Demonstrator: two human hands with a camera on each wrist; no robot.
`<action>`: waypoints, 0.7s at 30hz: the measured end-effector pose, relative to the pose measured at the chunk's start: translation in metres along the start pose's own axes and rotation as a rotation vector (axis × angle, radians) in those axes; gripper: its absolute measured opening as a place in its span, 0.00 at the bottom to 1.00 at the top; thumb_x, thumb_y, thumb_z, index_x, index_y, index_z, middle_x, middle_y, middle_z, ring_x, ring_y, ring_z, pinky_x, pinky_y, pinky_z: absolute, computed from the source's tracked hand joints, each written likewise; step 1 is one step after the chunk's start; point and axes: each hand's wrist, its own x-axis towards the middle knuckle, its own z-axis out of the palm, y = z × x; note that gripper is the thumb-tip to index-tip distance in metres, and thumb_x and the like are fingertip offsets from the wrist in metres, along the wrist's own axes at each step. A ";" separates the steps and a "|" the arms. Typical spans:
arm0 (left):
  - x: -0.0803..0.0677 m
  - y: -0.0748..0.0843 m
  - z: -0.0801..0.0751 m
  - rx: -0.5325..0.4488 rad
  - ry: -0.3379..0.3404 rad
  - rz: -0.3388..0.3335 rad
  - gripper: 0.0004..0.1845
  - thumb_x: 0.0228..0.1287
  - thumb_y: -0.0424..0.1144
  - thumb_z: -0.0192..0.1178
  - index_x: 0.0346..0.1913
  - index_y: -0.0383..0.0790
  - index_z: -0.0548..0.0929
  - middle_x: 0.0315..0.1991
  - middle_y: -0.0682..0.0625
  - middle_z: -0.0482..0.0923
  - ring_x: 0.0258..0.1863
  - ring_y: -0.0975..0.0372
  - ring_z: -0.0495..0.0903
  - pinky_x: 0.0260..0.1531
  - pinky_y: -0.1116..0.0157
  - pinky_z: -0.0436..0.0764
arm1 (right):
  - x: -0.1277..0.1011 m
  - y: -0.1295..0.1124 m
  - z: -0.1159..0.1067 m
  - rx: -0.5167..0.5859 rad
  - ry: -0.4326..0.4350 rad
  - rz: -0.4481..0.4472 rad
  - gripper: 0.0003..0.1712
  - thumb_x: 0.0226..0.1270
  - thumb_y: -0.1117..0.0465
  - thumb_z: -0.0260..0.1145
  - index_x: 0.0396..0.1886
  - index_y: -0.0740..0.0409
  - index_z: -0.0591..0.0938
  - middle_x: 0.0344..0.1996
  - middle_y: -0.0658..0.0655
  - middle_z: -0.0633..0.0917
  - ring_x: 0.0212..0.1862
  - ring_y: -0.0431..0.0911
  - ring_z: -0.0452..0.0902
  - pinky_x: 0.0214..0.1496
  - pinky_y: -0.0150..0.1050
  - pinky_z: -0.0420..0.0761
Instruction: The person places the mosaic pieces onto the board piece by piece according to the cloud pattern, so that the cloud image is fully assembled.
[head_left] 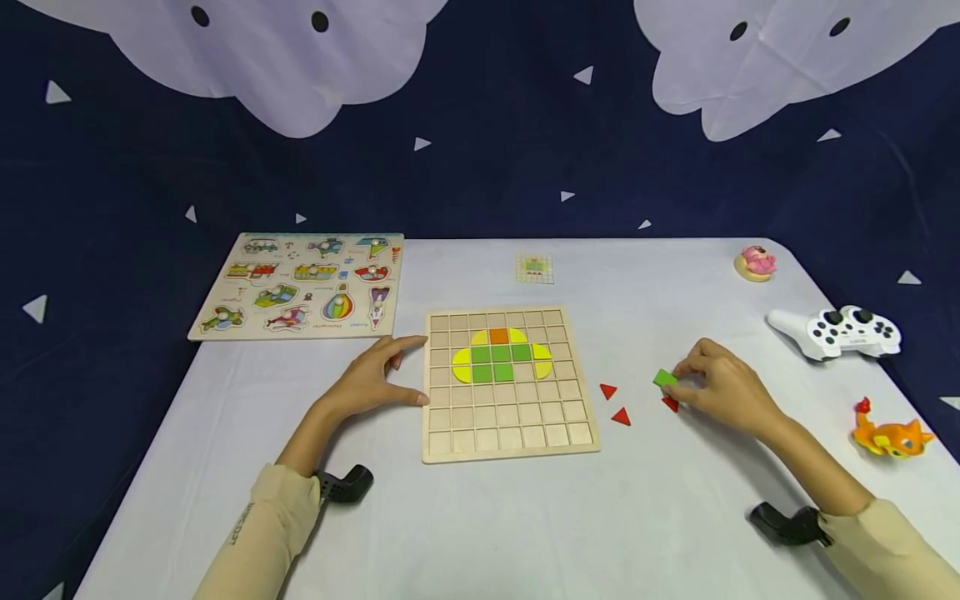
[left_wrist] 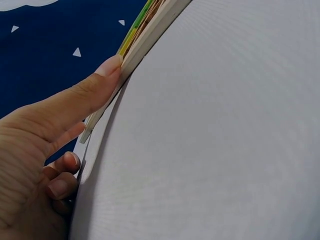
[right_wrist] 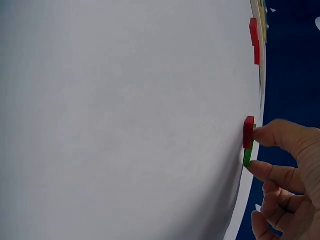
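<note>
A square pale wooden grid board (head_left: 510, 385) lies flat in the middle of the white table (head_left: 480, 517). Most of its cells are bare. In its upper middle rows sits a small filled patch: one orange square tile (head_left: 498, 336) at the top flanked by yellow pieces, green square tiles (head_left: 501, 353) below it in the centre, and yellow rounded pieces (head_left: 462, 364) at the left and right ends. The bottom three rows hold nothing.

The left hand (head_left: 372, 379) rests flat on the table just beside the board's left edge, its fingers straight and held loosely apart. In the left wrist view the thumb tip (left_wrist: 107, 66) touches the board's side wall; the other fingers lie against the table below it.

The right hand (head_left: 723, 385) is to the right of the board, well apart from it, and pinches a small green square tile (head_left: 664, 378) between thumb and fingertips. The tile is tilted up off the table. Right under it, touching it in the right wrist view, lies a red triangular tile (head_left: 670, 404). Two more red triangles (head_left: 614, 403) lie on the table between that hand and the board.

At the table's far left is a wooden vehicle peg puzzle (head_left: 300, 285). A small pattern card (head_left: 534, 268) lies beyond the board. Along the right edge stand a pink figurine (head_left: 756, 263), a white game controller (head_left: 836, 332) and an orange toy animal (head_left: 891, 434).
</note>
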 end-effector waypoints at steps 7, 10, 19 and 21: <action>0.000 -0.001 0.000 -0.005 -0.001 -0.005 0.48 0.41 0.50 0.81 0.70 0.49 0.72 0.36 0.49 0.63 0.36 0.58 0.63 0.39 0.58 0.61 | 0.013 -0.013 0.006 0.038 -0.014 -0.049 0.09 0.49 0.59 0.80 0.28 0.55 0.88 0.31 0.47 0.75 0.32 0.41 0.70 0.33 0.36 0.70; 0.001 -0.002 0.000 -0.002 0.001 -0.005 0.48 0.41 0.50 0.81 0.70 0.49 0.72 0.36 0.50 0.63 0.36 0.59 0.63 0.39 0.59 0.61 | 0.020 -0.023 0.010 0.046 -0.029 -0.075 0.09 0.49 0.59 0.80 0.29 0.56 0.88 0.31 0.48 0.75 0.33 0.42 0.70 0.34 0.37 0.72; 0.001 -0.003 0.001 -0.002 -0.001 -0.002 0.49 0.41 0.51 0.81 0.70 0.49 0.72 0.36 0.50 0.62 0.36 0.59 0.62 0.38 0.59 0.61 | 0.036 -0.053 0.023 0.094 -0.087 -0.133 0.10 0.50 0.60 0.79 0.31 0.57 0.88 0.33 0.49 0.74 0.36 0.43 0.70 0.37 0.39 0.73; 0.001 -0.003 0.001 -0.003 -0.003 -0.006 0.49 0.41 0.51 0.81 0.70 0.48 0.72 0.36 0.50 0.62 0.36 0.59 0.62 0.38 0.59 0.61 | 0.040 -0.060 0.025 0.102 -0.099 -0.144 0.10 0.50 0.61 0.79 0.31 0.58 0.88 0.33 0.49 0.75 0.36 0.43 0.71 0.38 0.39 0.73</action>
